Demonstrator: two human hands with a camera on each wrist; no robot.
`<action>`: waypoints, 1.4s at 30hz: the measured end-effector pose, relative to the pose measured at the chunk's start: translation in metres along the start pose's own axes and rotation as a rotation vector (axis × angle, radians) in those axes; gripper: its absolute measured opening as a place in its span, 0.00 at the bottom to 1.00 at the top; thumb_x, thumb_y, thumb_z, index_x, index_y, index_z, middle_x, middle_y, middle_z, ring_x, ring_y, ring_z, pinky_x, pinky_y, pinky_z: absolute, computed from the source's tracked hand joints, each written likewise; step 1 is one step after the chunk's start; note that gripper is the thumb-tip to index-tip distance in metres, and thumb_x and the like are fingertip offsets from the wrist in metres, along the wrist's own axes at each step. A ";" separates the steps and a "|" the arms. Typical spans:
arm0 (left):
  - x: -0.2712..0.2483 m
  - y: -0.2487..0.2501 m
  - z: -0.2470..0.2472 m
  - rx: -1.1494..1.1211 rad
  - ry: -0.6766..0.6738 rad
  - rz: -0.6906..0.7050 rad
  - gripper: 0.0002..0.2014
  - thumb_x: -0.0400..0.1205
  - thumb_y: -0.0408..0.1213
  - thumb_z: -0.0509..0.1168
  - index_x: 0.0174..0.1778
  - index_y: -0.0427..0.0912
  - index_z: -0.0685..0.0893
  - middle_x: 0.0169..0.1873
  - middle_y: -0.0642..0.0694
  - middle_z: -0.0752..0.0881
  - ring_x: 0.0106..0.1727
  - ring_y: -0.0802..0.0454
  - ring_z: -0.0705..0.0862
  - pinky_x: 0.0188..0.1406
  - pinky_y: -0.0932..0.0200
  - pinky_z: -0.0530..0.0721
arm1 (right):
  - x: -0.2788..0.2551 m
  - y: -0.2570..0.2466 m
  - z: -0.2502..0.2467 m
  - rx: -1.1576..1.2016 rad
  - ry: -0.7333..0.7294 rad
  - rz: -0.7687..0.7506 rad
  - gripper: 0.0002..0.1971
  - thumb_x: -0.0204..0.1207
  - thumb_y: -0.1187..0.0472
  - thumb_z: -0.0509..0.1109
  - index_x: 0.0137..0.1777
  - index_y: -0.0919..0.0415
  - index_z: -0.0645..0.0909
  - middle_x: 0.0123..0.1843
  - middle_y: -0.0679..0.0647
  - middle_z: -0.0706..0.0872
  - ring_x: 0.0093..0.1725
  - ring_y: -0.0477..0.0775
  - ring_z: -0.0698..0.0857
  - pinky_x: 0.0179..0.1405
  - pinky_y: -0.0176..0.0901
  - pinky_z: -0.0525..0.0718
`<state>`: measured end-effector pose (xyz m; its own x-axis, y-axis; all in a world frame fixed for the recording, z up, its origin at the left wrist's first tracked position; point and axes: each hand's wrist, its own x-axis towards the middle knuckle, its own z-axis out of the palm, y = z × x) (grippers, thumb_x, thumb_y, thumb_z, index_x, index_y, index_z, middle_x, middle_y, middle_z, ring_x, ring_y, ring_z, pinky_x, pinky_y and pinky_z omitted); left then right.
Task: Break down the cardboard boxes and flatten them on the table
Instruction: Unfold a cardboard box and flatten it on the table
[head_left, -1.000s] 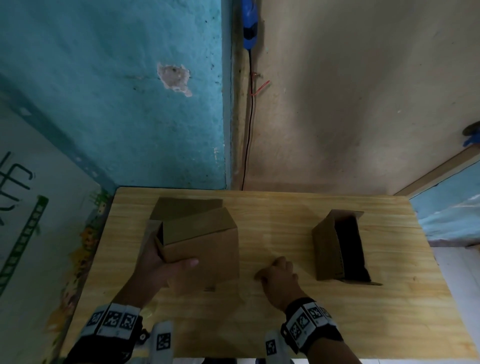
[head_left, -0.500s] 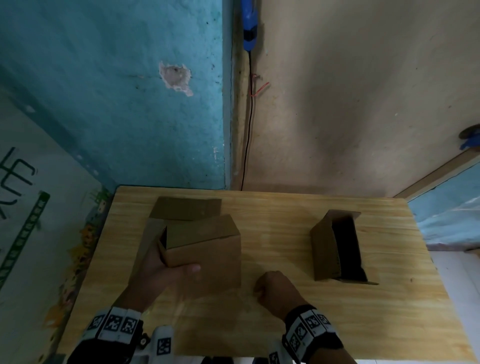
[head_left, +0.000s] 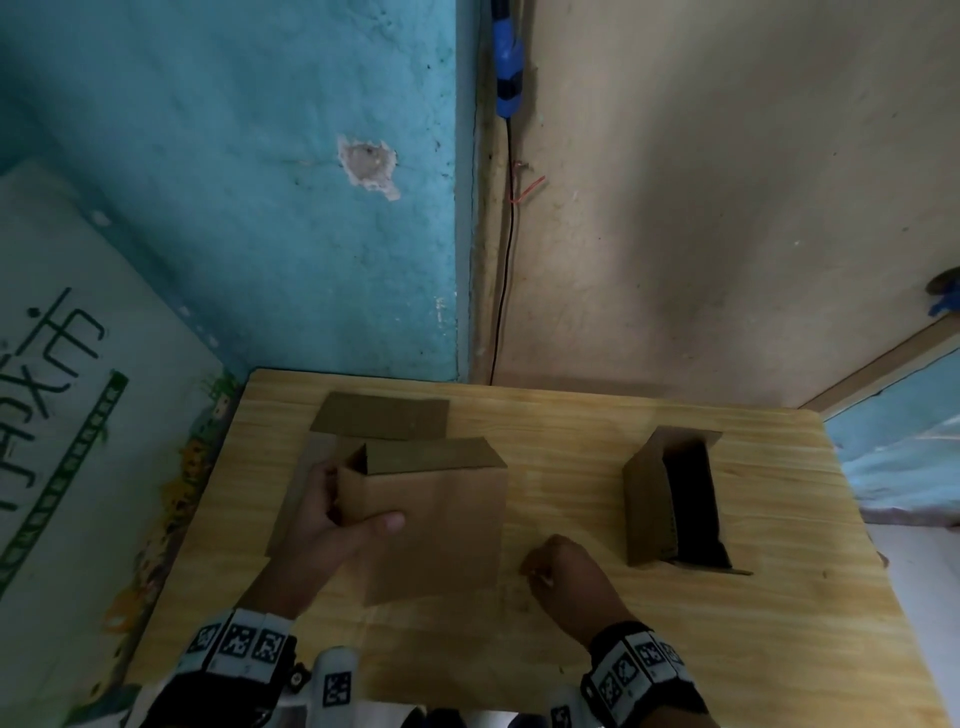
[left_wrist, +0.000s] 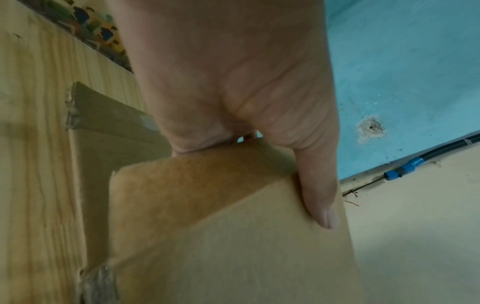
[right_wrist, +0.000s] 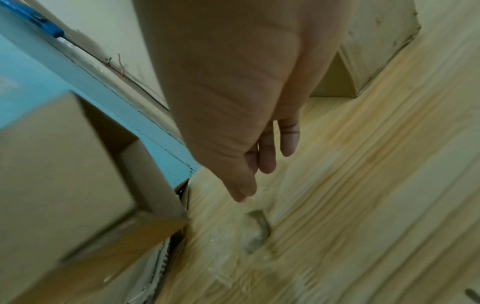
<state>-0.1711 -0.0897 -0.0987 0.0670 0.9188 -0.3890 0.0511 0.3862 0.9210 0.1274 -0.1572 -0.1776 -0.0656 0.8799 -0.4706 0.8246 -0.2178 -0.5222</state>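
A brown cardboard box (head_left: 441, 530) stands on the wooden table (head_left: 675, 649) left of centre, its top end open. My left hand (head_left: 337, 514) grips its left edge, thumb on the front face and fingers behind; the left wrist view shows the thumb (left_wrist: 319, 201) pressed on the box (left_wrist: 233, 257). My right hand (head_left: 561, 571) hovers just right of this box with fingers (right_wrist: 267, 152) hanging relaxed and holding nothing. A second box (head_left: 670, 499) stands open at the right. A flattened cardboard piece (head_left: 384, 415) lies behind and under the held box.
A translucent scrap (right_wrist: 254, 230), maybe tape, lies on the table under my right fingertips. The table meets a blue wall (head_left: 260, 208) and a beige wall (head_left: 727, 208) at the back. A printed board (head_left: 62, 441) leans at the left.
The held box has turned squarer to me and shifted slightly nearer. My right hand has drawn back from the box toward the table's near edge.
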 end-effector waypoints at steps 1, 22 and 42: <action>-0.001 0.000 0.002 -0.001 0.007 0.006 0.55 0.40 0.61 0.89 0.66 0.60 0.77 0.64 0.50 0.86 0.64 0.48 0.86 0.55 0.41 0.91 | 0.000 -0.002 -0.003 -0.010 0.006 0.008 0.12 0.82 0.64 0.68 0.54 0.47 0.90 0.55 0.46 0.79 0.58 0.51 0.83 0.58 0.38 0.82; -0.012 0.010 0.017 -0.003 -0.005 0.060 0.51 0.47 0.55 0.88 0.70 0.60 0.79 0.64 0.51 0.87 0.62 0.52 0.87 0.49 0.53 0.91 | -0.019 -0.004 -0.046 0.385 -0.091 0.055 0.12 0.68 0.65 0.73 0.50 0.52 0.84 0.41 0.51 0.80 0.41 0.52 0.82 0.40 0.41 0.81; -0.007 0.052 0.085 0.112 -0.147 0.314 0.48 0.64 0.33 0.84 0.78 0.64 0.73 0.68 0.59 0.85 0.68 0.60 0.85 0.61 0.60 0.88 | -0.039 -0.036 -0.135 0.852 0.243 -0.257 0.25 0.69 0.55 0.88 0.66 0.49 0.89 0.69 0.50 0.88 0.67 0.49 0.88 0.66 0.50 0.90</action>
<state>-0.0843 -0.0831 -0.0497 0.2385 0.9666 -0.0941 0.1136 0.0685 0.9912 0.1764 -0.1265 -0.0445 0.0096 0.9877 -0.1558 0.1021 -0.1559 -0.9825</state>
